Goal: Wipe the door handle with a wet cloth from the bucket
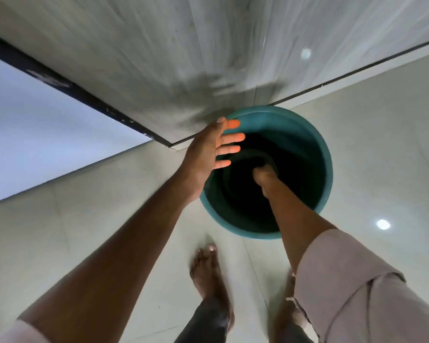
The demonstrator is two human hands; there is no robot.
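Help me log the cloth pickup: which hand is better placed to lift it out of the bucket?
Right. The right hand is already deep inside the teal bucket, while the left hand hovers open-fingered above its rim.

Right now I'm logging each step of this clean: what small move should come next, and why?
Probably lift the right hand straight up out of the teal bucket. It is deep in the dark interior, seemingly closed on something; the cloth isn't clearly visible. The left hand hovers open at the rim.
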